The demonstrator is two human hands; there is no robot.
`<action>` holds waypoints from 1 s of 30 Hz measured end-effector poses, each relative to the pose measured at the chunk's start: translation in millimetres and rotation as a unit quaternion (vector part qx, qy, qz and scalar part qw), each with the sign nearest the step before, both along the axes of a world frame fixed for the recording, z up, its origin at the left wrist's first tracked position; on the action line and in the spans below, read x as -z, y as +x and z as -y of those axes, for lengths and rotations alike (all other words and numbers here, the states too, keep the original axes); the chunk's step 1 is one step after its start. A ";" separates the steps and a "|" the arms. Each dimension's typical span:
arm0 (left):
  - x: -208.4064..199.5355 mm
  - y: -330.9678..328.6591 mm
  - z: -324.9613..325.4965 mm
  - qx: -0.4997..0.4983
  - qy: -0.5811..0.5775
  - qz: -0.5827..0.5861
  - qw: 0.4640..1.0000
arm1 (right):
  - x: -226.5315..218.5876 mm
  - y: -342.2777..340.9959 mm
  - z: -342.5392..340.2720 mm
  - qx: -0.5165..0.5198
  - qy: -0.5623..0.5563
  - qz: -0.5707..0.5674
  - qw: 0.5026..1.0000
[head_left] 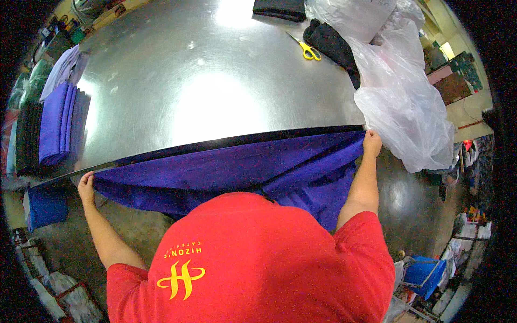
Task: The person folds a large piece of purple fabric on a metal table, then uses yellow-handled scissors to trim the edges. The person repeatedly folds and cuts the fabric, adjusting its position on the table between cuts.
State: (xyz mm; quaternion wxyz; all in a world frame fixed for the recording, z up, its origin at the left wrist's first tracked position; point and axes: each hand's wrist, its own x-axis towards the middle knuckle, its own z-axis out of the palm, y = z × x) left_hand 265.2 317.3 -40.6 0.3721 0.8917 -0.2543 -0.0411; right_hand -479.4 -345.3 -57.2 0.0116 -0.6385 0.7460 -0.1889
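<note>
A large purple cloth (226, 161) is stretched between my hands along the near edge of the metal table (134, 107). Its top edge runs nearly straight, and the rest sags below the table edge in folds, partly hidden behind my red shirt. At the left end, my left hand (86, 187) pinches one corner of the cloth, fingers closed. My right hand (371, 142) grips the other corner at the right, beside a clear plastic sheet (404, 102). Both arms are spread wide.
Yellow-handled scissors (308, 51) lie at the far right of the table, next to a crumpled black cloth (331, 46). A folded black cloth (280, 9) rests at the far edge. Stacked folded purple cloths (56, 124) stand at the left. A blue bin (425, 276) is behind, lower right.
</note>
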 end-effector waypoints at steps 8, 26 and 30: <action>29.2 -39.3 23.2 -0.072 0.058 0.016 0.996 | 20.8 -0.4 39.9 0.038 0.043 -0.021 0.998; 21.0 -44.0 84.2 -0.175 0.197 0.020 0.965 | 11.1 -13.4 26.1 0.024 0.043 -0.097 0.994; 22.3 -33.7 74.9 -0.111 0.199 0.008 0.974 | 2.3 -8.2 19.5 0.017 0.028 -0.111 0.993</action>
